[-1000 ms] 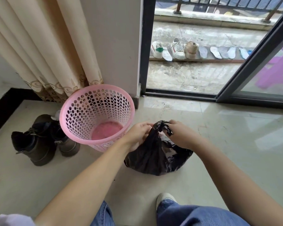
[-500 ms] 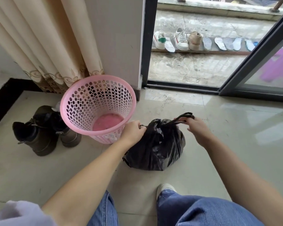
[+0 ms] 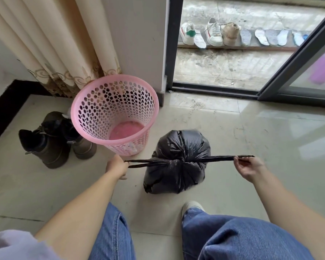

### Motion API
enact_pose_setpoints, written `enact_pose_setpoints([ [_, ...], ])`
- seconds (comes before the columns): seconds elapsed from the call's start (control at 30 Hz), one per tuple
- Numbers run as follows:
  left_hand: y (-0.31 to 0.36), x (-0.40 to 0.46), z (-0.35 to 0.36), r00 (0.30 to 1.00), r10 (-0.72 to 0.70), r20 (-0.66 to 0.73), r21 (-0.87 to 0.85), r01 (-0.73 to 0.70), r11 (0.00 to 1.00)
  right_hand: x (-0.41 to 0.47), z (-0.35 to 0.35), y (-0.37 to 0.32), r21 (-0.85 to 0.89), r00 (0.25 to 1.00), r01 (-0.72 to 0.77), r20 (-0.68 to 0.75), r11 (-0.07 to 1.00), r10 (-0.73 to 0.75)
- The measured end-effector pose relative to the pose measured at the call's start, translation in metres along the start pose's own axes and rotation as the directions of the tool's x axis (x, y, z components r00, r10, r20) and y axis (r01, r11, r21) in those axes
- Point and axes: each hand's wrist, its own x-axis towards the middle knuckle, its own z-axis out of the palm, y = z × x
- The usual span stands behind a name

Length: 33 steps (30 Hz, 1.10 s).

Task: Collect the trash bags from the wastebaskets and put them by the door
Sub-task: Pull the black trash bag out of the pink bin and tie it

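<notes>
The black trash bag sits round and puffy on the floor in the middle of the frame, knotted on top; the pink wastebasket stands just left of it. The left hand and right hand each have fingers pinched tight on a stretched bag end.

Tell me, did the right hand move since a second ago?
Yes. The right hand slid rightward, away from the pink basket, stretching one end of the black bag tight while the left hand holds the other.
</notes>
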Motion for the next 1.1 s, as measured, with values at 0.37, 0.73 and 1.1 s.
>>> enact_pose_setpoints([
  [0.37,0.061,-0.069,0.002,0.629,0.766,0.133,0.033,-0.775,0.631,-0.066,0.062,-0.017,-0.670,0.820,0.566,0.516,0.481,-0.248],
  [0.73,0.130,-0.089,0.002,0.379,0.901,0.213,0.073,-0.925,0.372,-0.115,0.118,0.016,-0.614,0.540,0.776,0.766,0.146,0.349],
  [1.1,0.122,-0.063,0.013,0.562,0.661,0.498,-0.049,-0.742,0.668,-0.100,0.106,0.003,-0.659,0.658,0.745,0.701,-0.102,0.275],
])
